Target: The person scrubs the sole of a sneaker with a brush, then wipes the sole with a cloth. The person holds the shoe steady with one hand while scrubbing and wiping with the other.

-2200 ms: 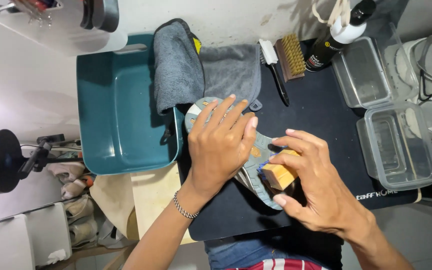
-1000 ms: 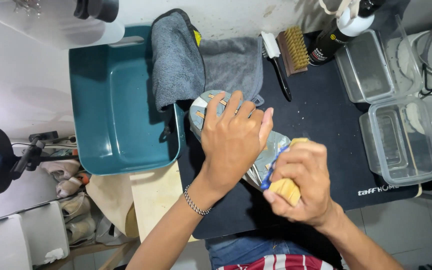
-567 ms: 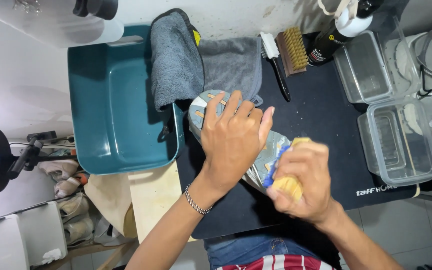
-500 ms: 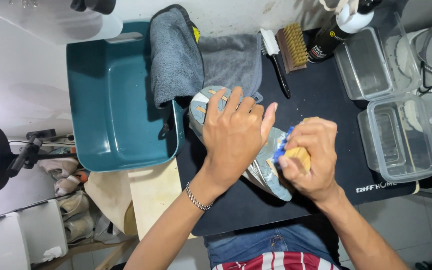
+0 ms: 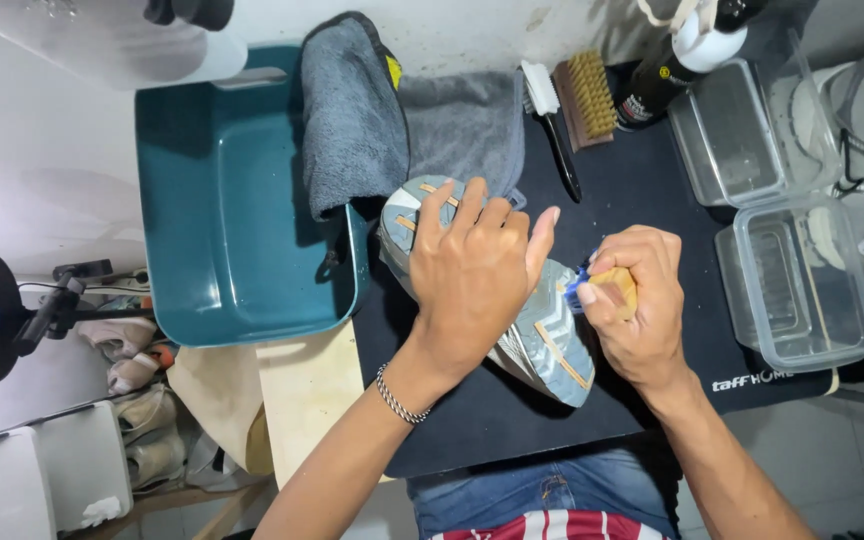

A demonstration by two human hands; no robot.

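Left hand (image 5: 472, 275) fingers spread on shoe (image 5: 542, 340); right hand (image 5: 632, 300) clamps brush (image 5: 607, 288).

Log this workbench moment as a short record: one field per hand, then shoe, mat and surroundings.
left hand: left hand pressed flat on the shoe
right hand: right hand gripping a wooden-handled brush against the shoe's side
shoe: shoe lies sole up, grey-blue tread
mat: black mat under the shoe
surroundings: teal tub with a grey towel over its rim; two clear containers; spare brushes
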